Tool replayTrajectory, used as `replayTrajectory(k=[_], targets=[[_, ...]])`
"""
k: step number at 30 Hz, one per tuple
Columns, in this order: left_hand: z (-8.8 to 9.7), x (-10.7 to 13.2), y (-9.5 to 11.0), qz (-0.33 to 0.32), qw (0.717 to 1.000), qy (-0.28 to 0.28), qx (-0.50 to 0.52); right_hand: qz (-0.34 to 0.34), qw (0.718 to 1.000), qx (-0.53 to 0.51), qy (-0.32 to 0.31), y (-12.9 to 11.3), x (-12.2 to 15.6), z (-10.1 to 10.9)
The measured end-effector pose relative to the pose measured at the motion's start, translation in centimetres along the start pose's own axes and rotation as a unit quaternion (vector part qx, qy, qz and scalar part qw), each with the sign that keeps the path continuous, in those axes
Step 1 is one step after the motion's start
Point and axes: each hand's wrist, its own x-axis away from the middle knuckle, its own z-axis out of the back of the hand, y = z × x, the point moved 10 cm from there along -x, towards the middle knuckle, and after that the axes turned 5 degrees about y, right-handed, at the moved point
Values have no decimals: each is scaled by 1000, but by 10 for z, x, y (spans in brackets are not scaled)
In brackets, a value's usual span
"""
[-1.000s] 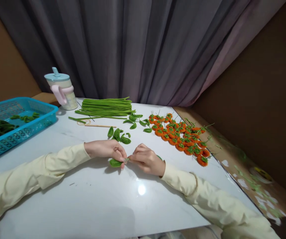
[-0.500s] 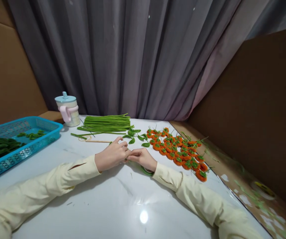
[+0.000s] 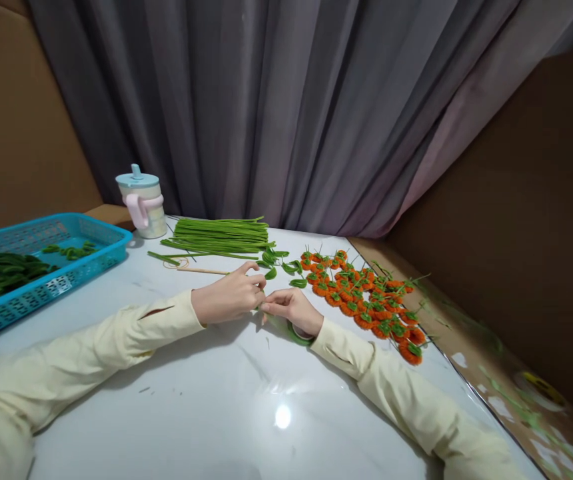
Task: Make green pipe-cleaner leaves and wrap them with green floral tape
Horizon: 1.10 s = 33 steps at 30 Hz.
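Note:
My left hand [image 3: 231, 291] and my right hand [image 3: 297, 311] meet over the middle of the white table, fingertips close together. The left fingers are curled in a pinch on something small, mostly hidden, with a bit of green showing. Thumb and forefinger of the right hand pinch the end of a pale green tape strip, which runs back toward a roll of green tape [image 3: 300, 337] under the right wrist. Just beyond the fingers lie loose green fuzzy leaves [image 3: 270, 273]. A thin wooden stick [image 3: 201, 271] lies behind the left hand.
Green fuzzy stems [image 3: 221, 237] lie bundled at the back. Many orange and green fuzzy pieces [image 3: 364, 320] cover the right side. At left stand a blue basket [image 3: 86, 270] with green pieces and a lidded cup [image 3: 149, 217]. A curtain [image 3: 266, 113] hangs behind.
The view has shifted slightly, so the tabletop things appear a little higher and farther right. Both hands stay together; the fingers have turned slightly, and the left forefinger is bent lower.

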Motion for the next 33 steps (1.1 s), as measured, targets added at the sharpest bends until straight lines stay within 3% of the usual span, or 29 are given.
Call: replayTrajectory(k=[3,6,11,13,16,18,21,24,27,30,33], targets=[[3,0,-9,48,995,1,84,9,1000,7,-6,-1,1,-1],[-6,2,-22,113,971,-28,209,38,997,65,-20,-6,5,-5],[-41,13,-29,204,878,-164,401,128,973,185,-51,-21,12,-15],[-43,14,-29,211,872,-170,409,141,967,205,-60,-23,13,-17],[-34,11,-32,212,902,-126,356,135,964,218,-75,-21,12,-20],[-35,11,-31,220,903,-137,343,144,960,227,-77,-21,13,-22],[-49,18,-27,250,856,-210,402,217,933,281,-51,-31,19,-26],[-55,23,-25,260,811,-255,457,319,880,350,-32,-44,31,-34],[-48,20,-23,216,830,-252,448,340,863,372,-32,-45,35,-36],[-35,14,-27,186,889,-185,374,282,889,361,-12,-38,26,-27],[-30,11,-28,182,918,-147,320,224,920,320,-16,-31,20,-22]])
